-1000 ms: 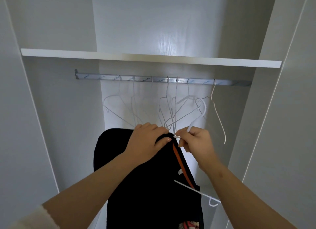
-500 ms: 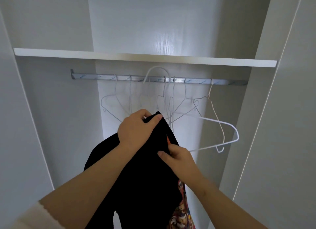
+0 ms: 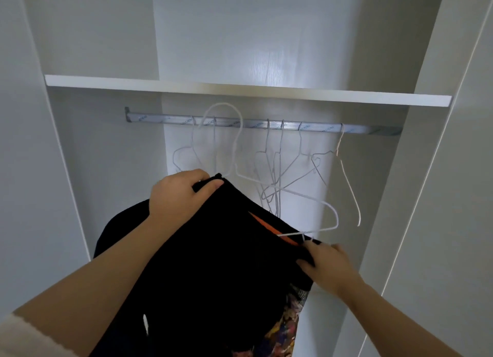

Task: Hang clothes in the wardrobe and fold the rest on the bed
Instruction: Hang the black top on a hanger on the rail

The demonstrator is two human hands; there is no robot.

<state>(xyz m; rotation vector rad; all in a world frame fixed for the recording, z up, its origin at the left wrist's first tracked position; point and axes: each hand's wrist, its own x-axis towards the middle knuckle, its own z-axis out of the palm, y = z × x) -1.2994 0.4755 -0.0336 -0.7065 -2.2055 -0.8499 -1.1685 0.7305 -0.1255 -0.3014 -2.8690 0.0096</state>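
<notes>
Fingers (image 3: pixel 193 174) of left hand (image 3: pixel 178 198), right hand (image 3: pixel 329 266) grip garment (image 3: pixel 213 263).

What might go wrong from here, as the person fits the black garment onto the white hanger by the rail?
The black garment with orange trim does not yet cover the right end of the white wire hanger, so it may slip off if the right hand lets go. The hanger's hook is close to empty wire hangers on the grey metal rail and may snag them.
</notes>
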